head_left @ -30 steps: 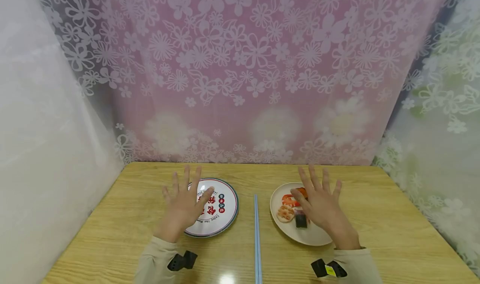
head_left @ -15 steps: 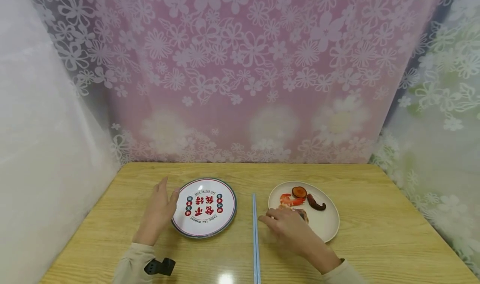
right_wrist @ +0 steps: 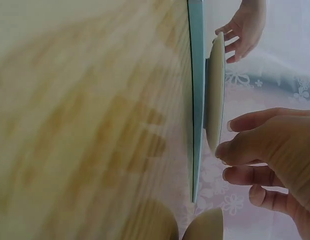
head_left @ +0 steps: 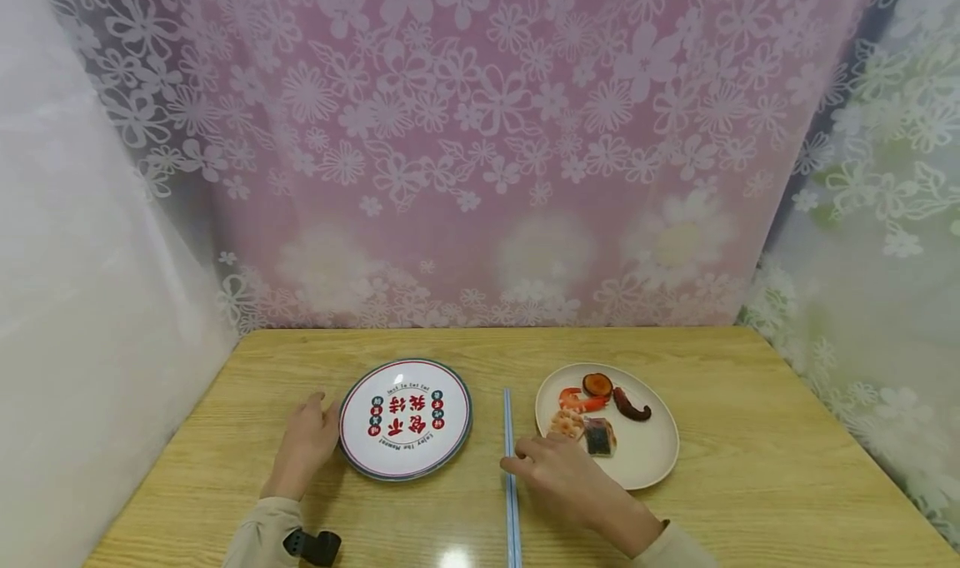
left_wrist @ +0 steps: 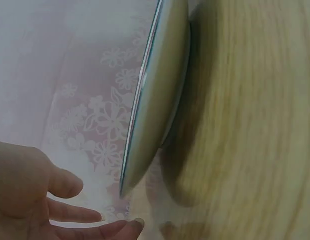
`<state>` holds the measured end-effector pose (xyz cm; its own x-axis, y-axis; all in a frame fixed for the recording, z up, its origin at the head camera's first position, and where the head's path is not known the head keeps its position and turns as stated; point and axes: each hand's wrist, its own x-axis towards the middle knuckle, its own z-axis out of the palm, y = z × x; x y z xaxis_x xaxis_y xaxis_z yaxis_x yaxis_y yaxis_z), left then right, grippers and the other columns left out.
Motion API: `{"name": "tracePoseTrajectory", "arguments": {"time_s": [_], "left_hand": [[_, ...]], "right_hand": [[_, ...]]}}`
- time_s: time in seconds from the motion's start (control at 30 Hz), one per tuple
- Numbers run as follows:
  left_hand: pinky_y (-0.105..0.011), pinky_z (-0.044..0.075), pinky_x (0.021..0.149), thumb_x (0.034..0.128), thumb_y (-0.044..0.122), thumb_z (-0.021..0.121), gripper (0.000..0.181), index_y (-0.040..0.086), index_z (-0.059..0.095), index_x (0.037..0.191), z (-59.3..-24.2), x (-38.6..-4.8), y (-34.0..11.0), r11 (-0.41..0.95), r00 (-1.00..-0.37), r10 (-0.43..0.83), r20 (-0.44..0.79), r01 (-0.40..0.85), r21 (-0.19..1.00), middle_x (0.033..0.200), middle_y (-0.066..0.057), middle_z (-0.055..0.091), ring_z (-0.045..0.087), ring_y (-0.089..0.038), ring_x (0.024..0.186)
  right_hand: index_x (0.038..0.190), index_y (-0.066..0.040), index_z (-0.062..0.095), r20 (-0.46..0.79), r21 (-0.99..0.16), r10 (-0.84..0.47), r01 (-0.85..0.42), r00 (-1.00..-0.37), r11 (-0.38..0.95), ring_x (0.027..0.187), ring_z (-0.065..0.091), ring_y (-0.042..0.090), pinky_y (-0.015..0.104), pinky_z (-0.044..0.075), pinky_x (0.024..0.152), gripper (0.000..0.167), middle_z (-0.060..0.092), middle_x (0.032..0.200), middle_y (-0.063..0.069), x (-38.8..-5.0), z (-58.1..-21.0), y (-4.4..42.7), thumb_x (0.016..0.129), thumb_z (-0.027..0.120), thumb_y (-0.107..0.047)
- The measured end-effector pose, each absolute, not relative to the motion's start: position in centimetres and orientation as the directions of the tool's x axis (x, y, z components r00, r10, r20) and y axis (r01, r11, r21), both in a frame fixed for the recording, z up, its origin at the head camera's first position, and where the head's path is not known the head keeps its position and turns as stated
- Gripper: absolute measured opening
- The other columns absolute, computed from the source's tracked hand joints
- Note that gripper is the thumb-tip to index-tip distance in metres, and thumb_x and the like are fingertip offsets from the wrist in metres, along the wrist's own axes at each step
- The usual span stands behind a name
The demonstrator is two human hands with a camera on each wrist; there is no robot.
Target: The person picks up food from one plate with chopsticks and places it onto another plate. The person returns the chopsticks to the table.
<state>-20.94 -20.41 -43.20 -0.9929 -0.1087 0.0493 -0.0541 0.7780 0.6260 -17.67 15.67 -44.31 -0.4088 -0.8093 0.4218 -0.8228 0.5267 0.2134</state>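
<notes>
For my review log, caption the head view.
Left hand beside the lettered plate, right hand above blue chopsticks.

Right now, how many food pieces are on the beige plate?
5: round slice at the back, shrimp before it, brown curl rightmost, pale piece and dark block in front. The right hand may hide more.

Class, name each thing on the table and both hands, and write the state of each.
White round printed plate with a blue-green rim: face up, lettering uncovered.
Beige rounded plate: face up, holding five visible multicoloured food pieces.
Two slender light-blue chopsticks: lying side by side, not gripped.
Left hand: beside the printed plate, contact unclear.
Right hand: just above the chopsticks, fingers bent, holding nothing.
</notes>
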Motion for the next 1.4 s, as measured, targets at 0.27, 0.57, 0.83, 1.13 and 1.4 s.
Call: {"name": "tracePoseTrajectory", "arguments": {"time_s": [0.27,0.57,0.83,1.13,1.4], "left_hand": [[-0.055,0.047,0.085,0.1005,0.01,0.035,0.037,-0.018,0.052,0.118,-44.3,-21.0,-20.9,0.769,-0.995,-0.08,0.062,-0.022,0.639,0.11,-0.036,0.059,0.057,-0.05,0.104],[-0.048,0.052,0.079,0.0994,0.011,0.039,0.034,-0.015,0.056,0.114,-44.9,-21.4,-20.7,0.703,-0.993,-0.105,0.048,-0.04,0.71,0.102,-0.031,0.064,0.063,-0.042,0.094],[-0.044,0.055,0.074,0.098,0.009,0.043,0.034,-0.017,0.055,0.115,-45.2,-21.4,-20.8,0.679,-0.995,-0.098,0.035,-0.041,0.733,0.101,-0.032,0.064,0.066,-0.037,0.088],[-0.033,0.056,0.055,0.0967,0.004,0.046,0.032,-0.02,0.053,0.116,-45.7,-21.7,-20.9,0.58,-0.995,-0.101,0.02,-0.043,0.813,0.1,-0.034,0.064,0.068,-0.027,0.068],[-0.035,0.057,0.055,0.0975,0.002,0.043,0.035,-0.022,0.048,0.122,-46.3,-21.8,-21.0,0.448,-0.993,-0.099,-0.067,-0.104,0.888,0.105,-0.038,0.059,0.067,-0.028,0.069]], "right_hand": [[0.095,-0.02,0.065,0.36,0.306,-0.85,-0.812,-0.385,0.498,0.075,0.058,0.012,0.028,0.049,0.069,0.027,0.055,0.083,-0.004,-17.8,-44.5,15.3,0.073,0.077,-0.009],[0.096,-0.021,0.065,0.26,0.296,-0.871,-0.824,-0.417,0.483,0.081,0.058,0.013,0.029,0.049,0.072,0.021,0.056,0.086,-0.004,-18.0,-44.5,14.8,0.08,0.074,-0.011],[0.097,-0.021,0.065,0.214,0.304,-0.87,-0.816,-0.444,0.492,0.084,0.056,0.015,0.03,0.049,0.076,0.02,0.056,0.088,-0.002,-18.0,-44.4,14.7,0.081,0.073,-0.011],[0.091,-0.02,0.064,0.231,0.268,-0.859,-0.819,-0.457,0.508,0.076,0.053,0.013,0.028,0.046,0.066,0.017,0.052,0.083,-0.004,-18.5,-44.7,14.8,0.08,0.074,-0.012],[0.094,-0.02,0.064,0.206,0.332,-0.893,-0.83,-0.399,0.448,0.079,0.055,0.012,0.027,0.047,0.067,0.014,0.055,0.087,-0.004,-18.6,-44.6,14.8,0.083,0.072,-0.016]]}}
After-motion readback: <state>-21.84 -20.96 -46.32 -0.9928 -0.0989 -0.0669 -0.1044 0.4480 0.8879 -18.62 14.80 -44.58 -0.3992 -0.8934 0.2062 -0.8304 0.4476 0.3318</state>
